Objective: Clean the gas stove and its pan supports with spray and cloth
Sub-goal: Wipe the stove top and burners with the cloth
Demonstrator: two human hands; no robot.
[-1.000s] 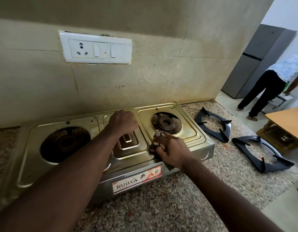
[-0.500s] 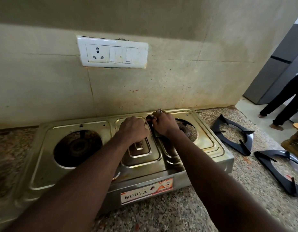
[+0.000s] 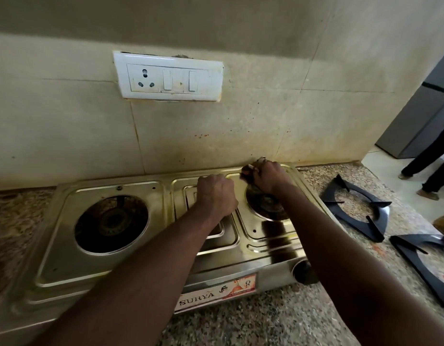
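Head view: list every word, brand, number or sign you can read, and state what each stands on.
"SURYA": on the label on the front of the gas stove.
Small emblems right of it on that label: too small to read.
Switch plate: no lettering shows.

One wide-angle camera, worn on the person's head, looked forward and down from close above the gas stove (image 3: 161, 216), facing the tiled wall (image 3: 66, 133) just behind it.

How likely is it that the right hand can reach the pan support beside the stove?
Probably yes. The pan support lies on open counter just right of the stove, nothing between it and the right hand, though that hand grips what looks like the cloth.
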